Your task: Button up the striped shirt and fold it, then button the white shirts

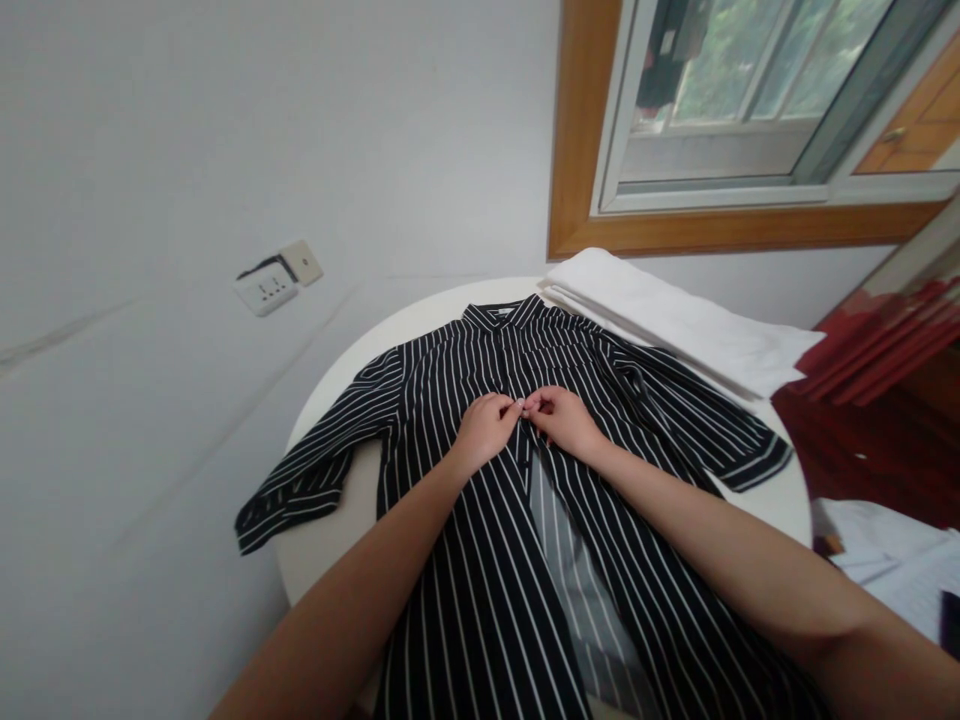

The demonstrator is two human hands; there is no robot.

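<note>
A black shirt with white stripes (495, 590) lies face up, its collar at the far side and both sleeves spread outward. Above mid-chest the front edges meet; below my hands they part and the greyish inside shows. My left hand (486, 425) pinches the shirt's front edge at the middle. Fingertip to fingertip with it, my right hand (564, 418) pinches the opposite edge of the same opening. Any button between the fingers is too small and covered to make out.
Under the shirt is a round white table (337, 385) against the wall. Folded white cloth (675, 315) lies at its back right. A wall socket (268, 288) is at left, a wood-framed window (577, 215) behind. Papers (892, 560) and a red curtain (885, 335) are at right.
</note>
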